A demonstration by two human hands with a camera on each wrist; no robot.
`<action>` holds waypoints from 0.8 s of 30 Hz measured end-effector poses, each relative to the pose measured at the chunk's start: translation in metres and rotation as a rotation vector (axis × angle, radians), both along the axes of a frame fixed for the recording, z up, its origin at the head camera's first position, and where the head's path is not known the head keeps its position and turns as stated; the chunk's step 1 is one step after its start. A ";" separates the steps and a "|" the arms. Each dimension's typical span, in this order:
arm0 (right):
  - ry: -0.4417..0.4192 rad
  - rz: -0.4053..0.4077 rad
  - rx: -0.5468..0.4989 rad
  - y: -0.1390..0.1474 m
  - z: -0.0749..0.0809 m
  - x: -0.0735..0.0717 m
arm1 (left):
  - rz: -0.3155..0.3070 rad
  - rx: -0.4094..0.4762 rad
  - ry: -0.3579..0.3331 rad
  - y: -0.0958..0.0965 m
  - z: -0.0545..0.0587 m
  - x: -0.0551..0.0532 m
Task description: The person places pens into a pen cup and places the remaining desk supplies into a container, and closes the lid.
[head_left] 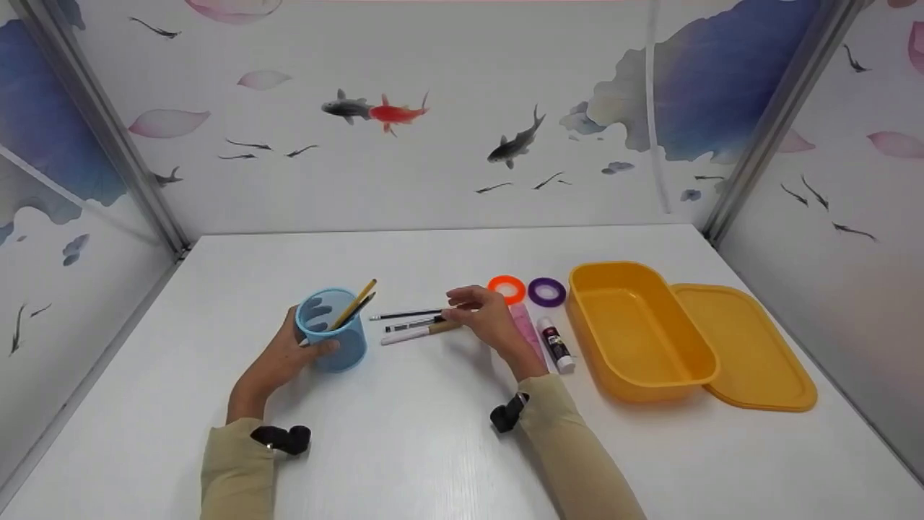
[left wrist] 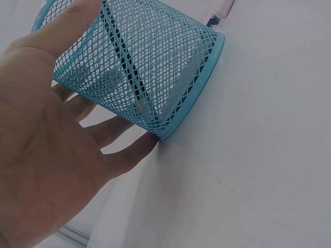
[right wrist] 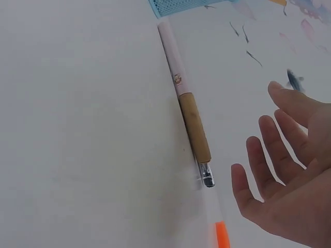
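Note:
My left hand grips a light-blue mesh pen holder, thumb on the near side and fingers around the far side. It leans in the left wrist view, with the lower rim close over the table. A yellow pencil and a dark pencil stick out of its top. My right hand hovers, fingers loosely spread and holding nothing, beside three writing tools. These are a black pencil, a clear pen and a pink-and-brown pen, lying side by side.
Right of these lie an orange tape roll, a purple tape roll, a pink strip and a glue stick. A deep yellow box stands farther right, its lid partly behind it. Printed panels enclose the table.

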State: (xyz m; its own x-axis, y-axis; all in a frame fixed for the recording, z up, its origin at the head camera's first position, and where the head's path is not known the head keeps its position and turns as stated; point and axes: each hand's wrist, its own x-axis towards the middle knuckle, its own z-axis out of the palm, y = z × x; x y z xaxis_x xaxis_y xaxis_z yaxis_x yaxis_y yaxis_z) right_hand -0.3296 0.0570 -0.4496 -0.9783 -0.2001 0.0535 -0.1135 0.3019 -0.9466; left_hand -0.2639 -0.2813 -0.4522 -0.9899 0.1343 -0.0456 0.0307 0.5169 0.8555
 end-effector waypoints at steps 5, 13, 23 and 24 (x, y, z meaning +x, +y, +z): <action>-0.061 -0.005 0.011 0.002 -0.007 -0.004 | -0.001 -0.004 0.007 0.000 0.000 0.001; -0.121 0.017 0.012 0.007 -0.009 -0.006 | -0.012 0.038 0.013 -0.002 0.000 -0.001; -0.183 0.035 0.138 0.016 -0.002 -0.011 | 0.004 0.018 -0.004 -0.002 -0.001 0.000; -0.184 0.038 0.153 0.017 -0.001 -0.011 | 0.003 0.014 -0.004 -0.002 -0.001 0.000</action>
